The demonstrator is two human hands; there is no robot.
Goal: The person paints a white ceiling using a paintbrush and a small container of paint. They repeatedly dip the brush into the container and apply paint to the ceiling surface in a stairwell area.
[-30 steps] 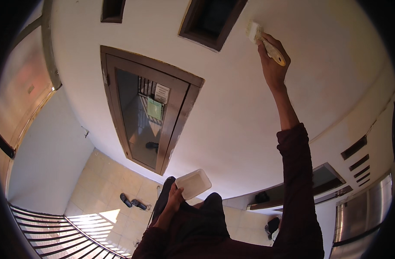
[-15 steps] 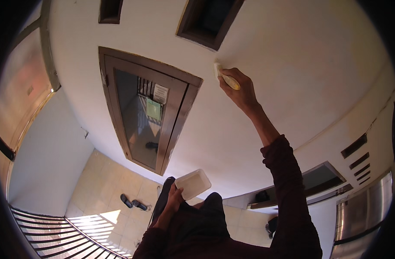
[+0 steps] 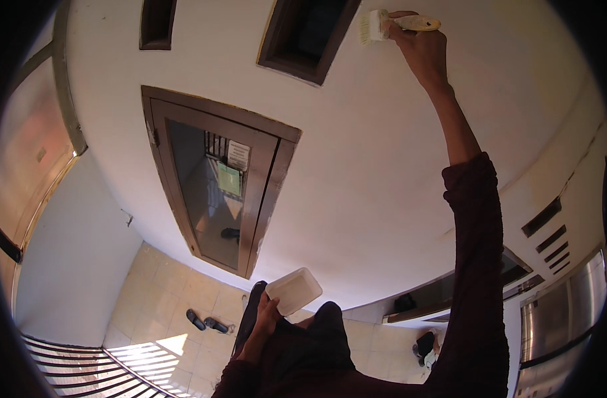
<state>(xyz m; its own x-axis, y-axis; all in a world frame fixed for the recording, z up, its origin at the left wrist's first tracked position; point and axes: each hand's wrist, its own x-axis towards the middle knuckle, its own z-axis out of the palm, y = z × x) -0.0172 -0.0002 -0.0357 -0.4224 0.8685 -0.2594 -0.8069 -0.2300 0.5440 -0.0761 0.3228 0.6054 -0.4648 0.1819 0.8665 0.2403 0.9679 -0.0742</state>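
Note:
My right hand (image 3: 419, 43) is raised high on the white wall (image 3: 356, 152), closed round the pale wooden handle of a wide paintbrush (image 3: 375, 26). Its light bristles meet the wall just right of a dark-framed window recess (image 3: 307, 36). Low in front of my body, my left hand (image 3: 269, 312) grips a white plastic container (image 3: 295, 290) by one side; a pale film shows inside, contents otherwise hard to make out.
A brown-framed glass door (image 3: 207, 186) is set in the wall. Black sandals (image 3: 205, 322) lie on the tiled floor (image 3: 151, 285). A barred railing (image 3: 71, 358) runs at lower left, an orange panel (image 3: 35, 172) stands left, and steel panels (image 3: 562, 312) stand right.
Half a second ago the brush was lower, by the window's bottom corner; my right hand has since swept it up and rightward, arm extended. The view has shifted slightly; my left hand keeps the container.

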